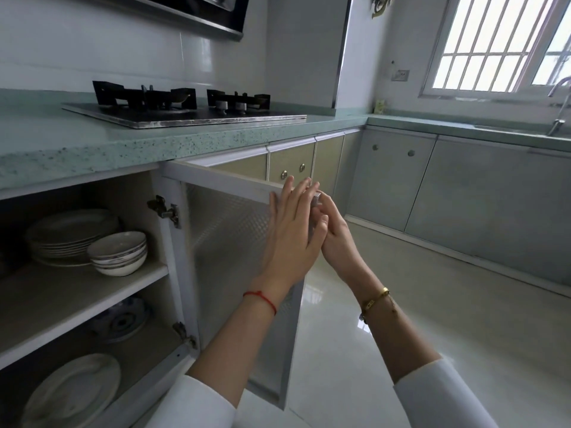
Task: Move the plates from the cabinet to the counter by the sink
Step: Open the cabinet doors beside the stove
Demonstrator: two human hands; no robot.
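Observation:
The cabinet stands open, its door (234,242) swung out toward me. On the upper shelf lies a stack of white plates (69,233), with a stack of white bowls (119,253) in front of it. A patterned dish (123,319) sits on the middle shelf and a large white plate (74,390) lies at the bottom. My left hand (290,239) rests flat against the door's inner face near its free edge, fingers spread. My right hand (332,230) pinches the round metal knob (315,199) on the door's outer side. The sink counter (463,129) is at the far right.
A gas hob (182,111) sits on the green speckled countertop (123,146) above the cabinet. A tap (560,106) rises by the barred window (500,41). Closed cabinet doors (392,177) run along the far wall. Glossy white floor (432,319) spreads to the right.

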